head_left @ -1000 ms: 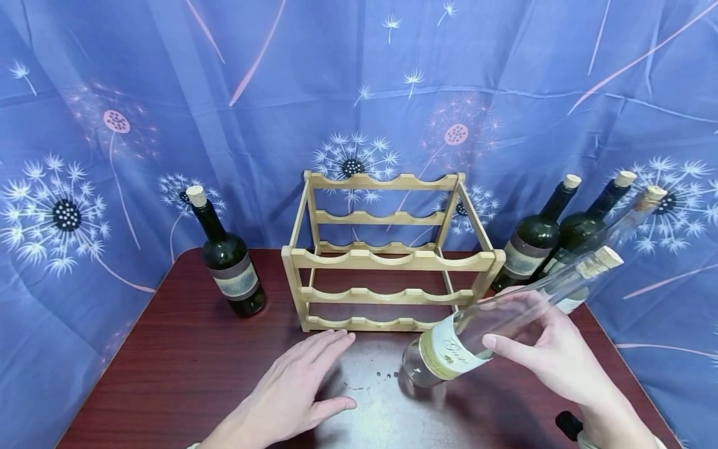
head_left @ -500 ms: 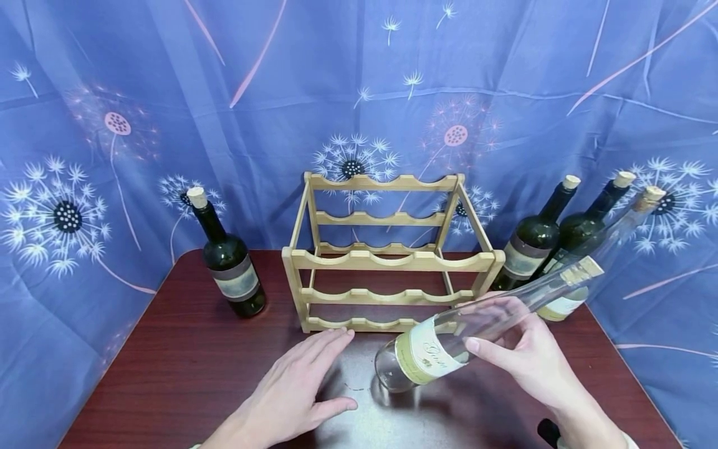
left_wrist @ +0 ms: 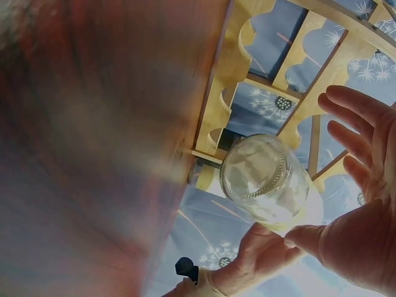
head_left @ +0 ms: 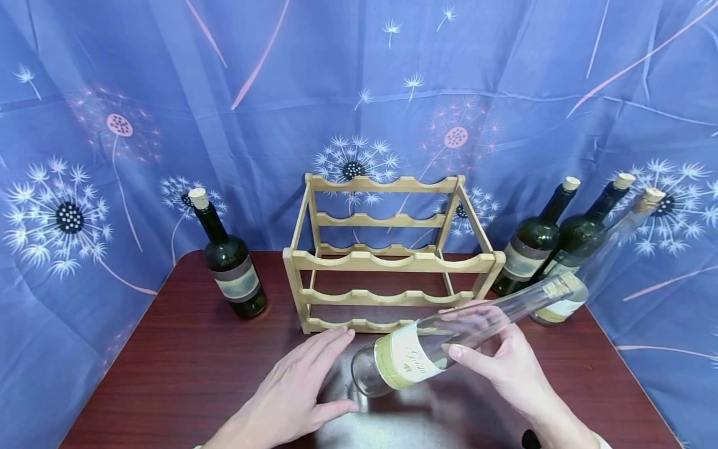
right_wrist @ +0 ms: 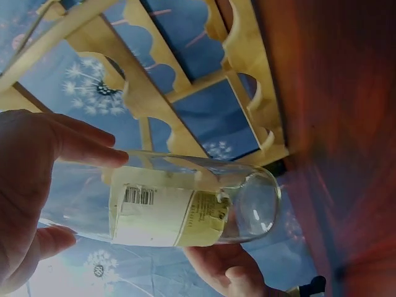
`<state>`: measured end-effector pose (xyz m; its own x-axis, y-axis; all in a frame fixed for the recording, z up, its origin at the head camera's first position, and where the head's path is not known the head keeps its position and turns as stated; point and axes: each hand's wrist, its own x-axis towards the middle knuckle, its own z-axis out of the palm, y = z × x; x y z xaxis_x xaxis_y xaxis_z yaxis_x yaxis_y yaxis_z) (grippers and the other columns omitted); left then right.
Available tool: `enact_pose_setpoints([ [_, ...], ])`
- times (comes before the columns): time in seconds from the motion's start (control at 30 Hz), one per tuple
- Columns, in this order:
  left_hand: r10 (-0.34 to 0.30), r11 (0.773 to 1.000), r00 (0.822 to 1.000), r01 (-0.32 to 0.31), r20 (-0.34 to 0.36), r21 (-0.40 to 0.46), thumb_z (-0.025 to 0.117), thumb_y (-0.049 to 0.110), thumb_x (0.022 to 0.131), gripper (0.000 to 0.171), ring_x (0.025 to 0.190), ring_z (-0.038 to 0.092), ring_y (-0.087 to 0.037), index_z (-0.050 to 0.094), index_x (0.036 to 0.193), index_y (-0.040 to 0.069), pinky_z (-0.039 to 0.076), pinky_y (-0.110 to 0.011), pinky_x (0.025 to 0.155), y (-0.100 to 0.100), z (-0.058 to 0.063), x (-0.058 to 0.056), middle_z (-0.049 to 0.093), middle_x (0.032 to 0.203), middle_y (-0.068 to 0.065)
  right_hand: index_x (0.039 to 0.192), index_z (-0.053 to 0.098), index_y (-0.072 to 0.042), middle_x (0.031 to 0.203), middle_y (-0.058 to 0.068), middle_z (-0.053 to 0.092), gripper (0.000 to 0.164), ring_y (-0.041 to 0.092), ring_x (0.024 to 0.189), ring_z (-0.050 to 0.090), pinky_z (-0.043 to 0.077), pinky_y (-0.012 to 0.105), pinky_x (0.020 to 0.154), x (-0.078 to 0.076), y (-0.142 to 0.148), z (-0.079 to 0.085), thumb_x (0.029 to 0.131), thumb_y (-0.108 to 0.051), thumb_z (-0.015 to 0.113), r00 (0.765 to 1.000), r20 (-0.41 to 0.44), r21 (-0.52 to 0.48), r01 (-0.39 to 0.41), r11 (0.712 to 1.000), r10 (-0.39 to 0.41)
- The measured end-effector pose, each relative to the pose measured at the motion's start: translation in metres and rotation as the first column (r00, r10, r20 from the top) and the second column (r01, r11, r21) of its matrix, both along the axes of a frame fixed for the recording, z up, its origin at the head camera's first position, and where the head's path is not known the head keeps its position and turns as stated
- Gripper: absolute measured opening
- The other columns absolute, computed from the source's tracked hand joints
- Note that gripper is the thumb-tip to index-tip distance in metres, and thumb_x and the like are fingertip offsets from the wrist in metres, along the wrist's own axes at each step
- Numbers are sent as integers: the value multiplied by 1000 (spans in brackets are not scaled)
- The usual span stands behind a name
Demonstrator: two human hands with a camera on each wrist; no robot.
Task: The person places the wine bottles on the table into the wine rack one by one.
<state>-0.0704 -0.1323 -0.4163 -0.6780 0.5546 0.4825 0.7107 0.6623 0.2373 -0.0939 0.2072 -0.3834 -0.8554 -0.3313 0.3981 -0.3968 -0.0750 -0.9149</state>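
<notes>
A clear glass wine bottle [head_left: 406, 357] with a cork and a white and yellow-green label lies tilted in the air, base toward the left. My right hand [head_left: 499, 358] grips it around the shoulder below the neck. In the right wrist view the bottle's label [right_wrist: 167, 213] shows a barcode, with fingers curled over the glass. My left hand [head_left: 303, 383] has its fingers extended, its thumb apart, beside the bottle's base. The left wrist view shows the round bottle base [left_wrist: 253, 170] facing that hand. Behind both hands stands a wooden wine rack [head_left: 387, 262] with scalloped rails.
A dark green corked bottle [head_left: 234, 274] stands on the left of the reddish-brown table [head_left: 168, 368]. On the right are two more dark bottles [head_left: 535, 237] and a clear corked bottle [head_left: 566, 305]. A blue dandelion-patterned cloth [head_left: 269, 125] hangs behind and around the table.
My right hand has carried the clear bottle leftward, and the bottle has tipped closer to horizontal. Its base is now near my left hand, which has stayed nearly still.
</notes>
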Motion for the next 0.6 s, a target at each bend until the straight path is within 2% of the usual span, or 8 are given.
enact_pose_setpoints([
  [0.2, -7, 1000, 1000, 7, 4, 18, 68, 64, 76, 94, 135, 36, -16, 35, 149, 14, 29, -32, 109, 1, 0, 0, 31, 152, 4, 127, 38, 13, 127, 34, 50, 52, 40, 105, 61, 53, 46, 79, 2, -9, -6, 80, 22, 59, 999, 8, -65, -51, 997, 52],
  [0.33, -8, 1000, 1000, 7, 23, 17, 69, 64, 75, 97, 135, 35, -16, 31, 151, 16, 30, -33, 109, 1, 1, 1, 30, 152, 5, 129, 38, 14, 126, 34, 52, 54, 39, 106, 60, 54, 44, 79, 3, -14, -10, 80, 23, 58, 998, -14, -75, -59, 995, 58],
  [0.6, -22, 999, 998, 20, 59, 29, 71, 64, 73, 101, 136, 34, -15, 27, 152, 18, 33, -35, 107, 3, -1, 2, 28, 153, 4, 125, 33, 20, 126, 42, 45, 54, 43, 114, 54, 52, 48, 82, 6, -26, -18, 77, 29, 54, 991, -39, -201, -131, 971, 126],
])
